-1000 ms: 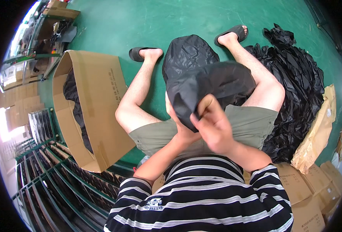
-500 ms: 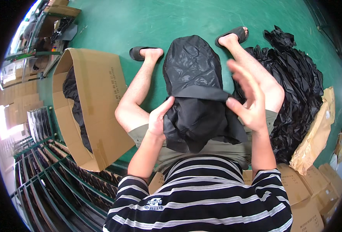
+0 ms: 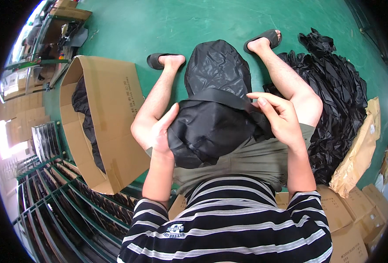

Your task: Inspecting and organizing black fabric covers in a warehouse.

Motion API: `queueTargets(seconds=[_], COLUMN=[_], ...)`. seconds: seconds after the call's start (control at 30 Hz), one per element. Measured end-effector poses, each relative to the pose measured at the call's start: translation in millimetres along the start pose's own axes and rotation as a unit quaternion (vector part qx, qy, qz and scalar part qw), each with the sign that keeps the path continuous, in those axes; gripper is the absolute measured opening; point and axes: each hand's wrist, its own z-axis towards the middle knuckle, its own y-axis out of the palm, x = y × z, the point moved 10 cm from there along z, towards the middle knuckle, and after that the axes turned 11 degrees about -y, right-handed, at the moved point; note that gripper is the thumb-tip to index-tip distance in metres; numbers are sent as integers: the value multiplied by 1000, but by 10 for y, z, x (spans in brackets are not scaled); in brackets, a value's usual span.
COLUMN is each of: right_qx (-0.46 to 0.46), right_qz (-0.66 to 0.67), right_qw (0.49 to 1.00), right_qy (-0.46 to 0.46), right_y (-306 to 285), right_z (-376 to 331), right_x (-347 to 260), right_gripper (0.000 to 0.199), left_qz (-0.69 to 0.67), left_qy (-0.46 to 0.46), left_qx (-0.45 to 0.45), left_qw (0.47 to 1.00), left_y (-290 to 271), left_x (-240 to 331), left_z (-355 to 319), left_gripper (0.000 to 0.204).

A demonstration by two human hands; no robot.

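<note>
**Holding a black bag on the lap: items in view**

Held item: a black fabric bag (image 3: 211,127), dark and slightly shiny, is supported over the lap of a seated person, above grey-green shorts (image 3: 255,158). A black plastic wrapper (image 3: 218,70) is seen over its far end, crinkled and glossy, reaching out between the knees.

Left hand (image 3: 163,131): it is pressed flat against the left side of the bag, fingers together and pointing away from the body, thumb on the fabric.

Right hand (image 3: 279,116): it is placed at the right side of the bag, fingers curled over the edge where the wrapper meets the fabric. Whether that edge is pinched cannot be told.

Floor (image 3: 159,26): it is painted green; both feet are set on it in dark slippers.

Cardboard box (image 3: 102,118): it is laid open on the floor to the left of the left leg, with dark items inside.

Pile of black plastic wrappers (image 3: 343,101): it is heaped on the floor to the right of the right leg, touching it.

Brown paper packets (image 3: 360,149): they are leaned at the right edge of that pile.

Small cartons (image 3: 347,219): they are stacked at the lower right, beside the striped shirt (image 3: 229,228).

Green metal racking (image 3: 71,206): it is seen at the lower left.
</note>
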Motion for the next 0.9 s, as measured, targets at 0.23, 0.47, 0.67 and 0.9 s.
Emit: queueTargets(seconds=[0.23,0.47,0.67,0.9], right_qx=[12,-15,-290,-330], right_qz=[-188,-83,235,327], right_qw=[960,992,925,884], right_qy=[-206,-92,74,-55], right_y=[246,180,327,281], right_z=[-18,84,-167,-197], right_x=[-457,-177,-104,-103], right_gripper=[48,17,12,32], left_qz=[114,230,323,419], left_qy=[81,156,223,298], left_qx=[-15,-31,-46,-56], left_qw=[990,960,919,856], left_y=[274,434,673,1055], left_x=[145,447,700,672], left_z=[-61,-352,-374,-356], left_gripper=[69,84,97,112])
